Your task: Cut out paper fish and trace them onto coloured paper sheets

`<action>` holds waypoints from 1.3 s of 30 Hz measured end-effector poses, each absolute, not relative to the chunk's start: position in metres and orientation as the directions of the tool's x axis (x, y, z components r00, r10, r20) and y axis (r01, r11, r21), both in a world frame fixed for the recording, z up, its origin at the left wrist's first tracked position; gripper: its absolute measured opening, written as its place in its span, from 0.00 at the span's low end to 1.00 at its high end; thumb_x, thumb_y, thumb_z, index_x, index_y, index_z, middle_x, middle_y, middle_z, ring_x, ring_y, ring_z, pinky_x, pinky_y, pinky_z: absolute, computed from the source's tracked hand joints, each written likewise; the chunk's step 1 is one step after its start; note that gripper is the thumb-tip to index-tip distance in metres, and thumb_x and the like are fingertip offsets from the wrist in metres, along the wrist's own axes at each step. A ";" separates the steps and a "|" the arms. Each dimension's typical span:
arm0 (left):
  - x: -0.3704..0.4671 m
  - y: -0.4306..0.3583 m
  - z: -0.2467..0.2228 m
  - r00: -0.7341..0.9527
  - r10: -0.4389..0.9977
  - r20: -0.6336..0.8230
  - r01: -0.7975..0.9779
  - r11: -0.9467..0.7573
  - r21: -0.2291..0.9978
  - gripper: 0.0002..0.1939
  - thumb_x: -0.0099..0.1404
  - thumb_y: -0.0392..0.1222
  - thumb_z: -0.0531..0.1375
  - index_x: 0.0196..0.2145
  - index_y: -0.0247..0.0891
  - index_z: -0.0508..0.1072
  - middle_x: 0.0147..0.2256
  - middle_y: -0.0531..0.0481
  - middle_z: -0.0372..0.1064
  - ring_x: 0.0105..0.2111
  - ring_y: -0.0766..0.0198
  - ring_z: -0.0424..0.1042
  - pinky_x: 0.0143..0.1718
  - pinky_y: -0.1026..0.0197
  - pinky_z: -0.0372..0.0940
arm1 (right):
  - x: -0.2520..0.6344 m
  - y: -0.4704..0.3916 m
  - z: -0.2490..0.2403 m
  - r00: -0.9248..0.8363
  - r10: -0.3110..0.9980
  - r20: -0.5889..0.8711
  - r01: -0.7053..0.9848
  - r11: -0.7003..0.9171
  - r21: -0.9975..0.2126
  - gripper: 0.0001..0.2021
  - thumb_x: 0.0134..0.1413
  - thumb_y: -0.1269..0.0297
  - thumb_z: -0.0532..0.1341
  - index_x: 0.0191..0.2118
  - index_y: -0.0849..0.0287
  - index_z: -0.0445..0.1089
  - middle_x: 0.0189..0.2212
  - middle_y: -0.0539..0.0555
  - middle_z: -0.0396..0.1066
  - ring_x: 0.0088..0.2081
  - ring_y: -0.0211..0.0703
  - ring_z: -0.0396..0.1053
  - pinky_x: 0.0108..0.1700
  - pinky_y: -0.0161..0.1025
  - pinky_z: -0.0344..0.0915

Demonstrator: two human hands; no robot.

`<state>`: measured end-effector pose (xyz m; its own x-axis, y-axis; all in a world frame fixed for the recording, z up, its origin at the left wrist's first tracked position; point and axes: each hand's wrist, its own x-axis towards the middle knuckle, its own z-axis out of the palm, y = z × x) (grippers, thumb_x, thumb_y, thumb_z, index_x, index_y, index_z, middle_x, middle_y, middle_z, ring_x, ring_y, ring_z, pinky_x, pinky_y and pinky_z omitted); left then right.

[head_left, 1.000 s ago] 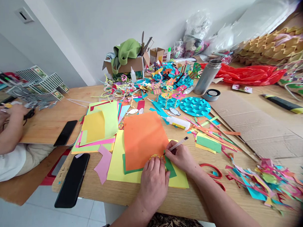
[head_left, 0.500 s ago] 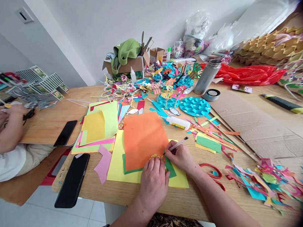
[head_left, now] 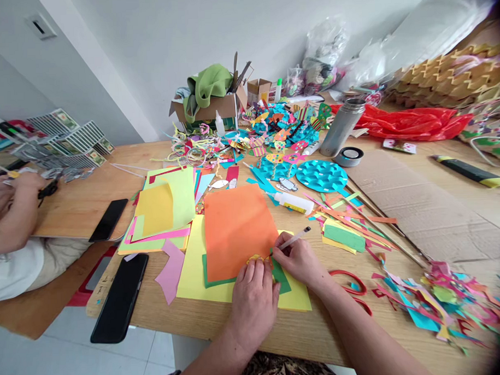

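Note:
My right hand [head_left: 296, 260] grips a pen [head_left: 295, 238] with a clear barrel and a dark end. Its tip meets the lower right edge of an orange sheet [head_left: 239, 226]. My left hand [head_left: 256, 296] lies flat on that sheet's lower edge, fingers stretched out over a small yellow cutout [head_left: 256, 258], which they partly cover. Green paper [head_left: 281, 274] shows from beneath the orange, and a larger yellow sheet [head_left: 191, 271] lies under both. Red-handled scissors [head_left: 354, 278] rest beside my right forearm, their blades hidden.
On the left are stacked coloured sheets [head_left: 166, 207], a black phone [head_left: 119, 298] and another person's arm [head_left: 17, 217]. A glue bottle [head_left: 293, 202], steel flask [head_left: 343, 127] and blue egg-tray disc [head_left: 321, 175] stand beyond my hands. Paper scraps [head_left: 438, 301], cardboard [head_left: 431, 208] and a cutter [head_left: 471, 170] lie right.
My hands, the pen and the papers look the same as before. At the far left, the other person's hands have shifted slightly.

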<state>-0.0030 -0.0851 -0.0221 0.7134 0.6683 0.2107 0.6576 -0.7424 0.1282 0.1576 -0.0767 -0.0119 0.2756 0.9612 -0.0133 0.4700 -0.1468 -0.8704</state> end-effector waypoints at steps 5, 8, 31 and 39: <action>-0.003 -0.084 -0.022 0.713 0.668 0.215 0.657 -0.743 0.128 0.21 0.66 0.41 0.55 0.54 0.29 0.64 0.49 0.40 0.65 0.50 0.52 0.64 0.52 0.48 0.64 | 0.158 -0.077 -0.013 0.275 0.961 -0.012 0.454 -0.141 -0.880 0.04 0.47 0.68 0.56 0.24 0.56 0.61 0.17 0.46 0.64 0.20 0.36 0.61 0.22 0.32 0.57; -0.004 -0.084 -0.022 0.714 0.665 0.219 0.653 -0.745 0.132 0.20 0.66 0.41 0.55 0.54 0.29 0.64 0.49 0.40 0.65 0.50 0.52 0.64 0.52 0.48 0.64 | 0.158 -0.078 -0.012 0.288 0.958 -0.012 0.447 -0.145 -0.883 0.05 0.47 0.69 0.56 0.24 0.56 0.61 0.17 0.46 0.63 0.19 0.35 0.61 0.22 0.32 0.56; -0.007 -0.073 -0.019 0.754 0.614 0.235 0.591 -0.789 0.167 0.19 0.65 0.39 0.56 0.52 0.27 0.67 0.44 0.42 0.66 0.46 0.53 0.64 0.48 0.49 0.65 | 0.128 -0.113 -0.029 0.525 0.849 0.060 0.306 -0.122 -0.944 0.07 0.57 0.60 0.57 0.31 0.56 0.63 0.23 0.50 0.66 0.23 0.39 0.64 0.25 0.35 0.63; -0.007 -0.074 -0.019 0.758 0.604 0.245 0.592 -0.796 0.130 0.20 0.65 0.39 0.56 0.53 0.27 0.67 0.45 0.41 0.66 0.46 0.53 0.65 0.48 0.49 0.65 | 0.128 -0.112 -0.030 0.552 0.832 0.063 0.313 -0.136 -0.940 0.08 0.57 0.60 0.58 0.29 0.56 0.63 0.21 0.48 0.65 0.21 0.37 0.62 0.23 0.34 0.61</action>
